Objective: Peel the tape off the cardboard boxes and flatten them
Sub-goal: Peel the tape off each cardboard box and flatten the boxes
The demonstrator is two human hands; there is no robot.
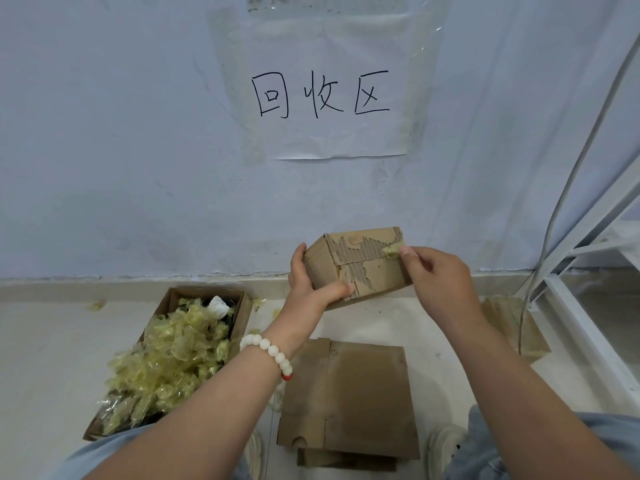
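Observation:
A small closed cardboard box (360,268) is held up in front of the wall, its top face torn down to the corrugation where tape came away. My left hand (311,282) grips its left end, thumb along the lower front edge. My right hand (440,275) pinches a crumpled yellowish piece of tape (391,251) at the box's upper right corner. A stack of flattened cardboard boxes (349,400) lies on the floor below my hands.
An open box (242,306) at the left overflows with crumpled yellowish tape (169,358). More flat cardboard (512,323) lies at the right by a white metal frame (571,306) and a cable. A paper sign (322,95) hangs on the wall. My shoes flank the stack.

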